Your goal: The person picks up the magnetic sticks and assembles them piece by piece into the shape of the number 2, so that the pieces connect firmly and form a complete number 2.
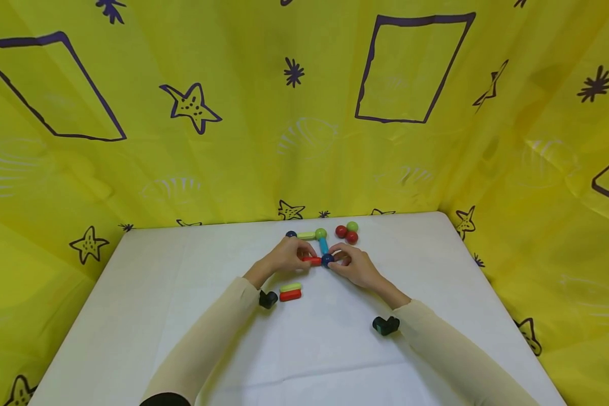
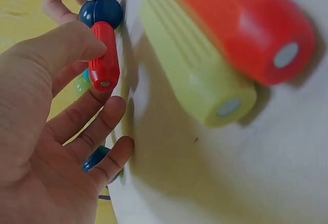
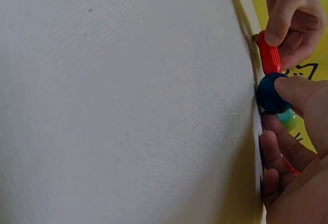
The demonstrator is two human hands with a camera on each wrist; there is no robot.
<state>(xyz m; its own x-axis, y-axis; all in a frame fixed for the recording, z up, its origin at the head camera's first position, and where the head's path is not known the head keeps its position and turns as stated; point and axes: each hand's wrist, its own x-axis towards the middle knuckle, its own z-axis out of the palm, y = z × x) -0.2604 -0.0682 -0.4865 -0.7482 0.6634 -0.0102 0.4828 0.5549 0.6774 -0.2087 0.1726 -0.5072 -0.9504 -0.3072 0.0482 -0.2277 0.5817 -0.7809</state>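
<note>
My left hand [image 1: 287, 255] pinches a red magnetic rod [image 2: 104, 62] between thumb and finger. One end of the rod meets a dark blue ball [image 3: 271, 94], which my right hand [image 1: 356, 267] holds with thumb and fingers. From that ball a light blue rod [image 1: 323, 245] runs back to a green ball [image 1: 321, 233]. A yellow-green rod [image 1: 306, 235] leads left from the green ball to a second dark blue ball [image 1: 291, 234], partly behind my left hand. The other fingers of the left hand are spread loosely, close over the white table.
Nearer to me, a yellow-green rod [image 1: 290, 287] and a red rod [image 1: 291, 295] lie side by side on the white table [image 1: 335, 349]. Two red balls [image 1: 341, 231] and a green ball [image 1: 352, 226] sit together at the back. A yellow patterned curtain [image 1: 254, 158] surrounds the table's back and sides.
</note>
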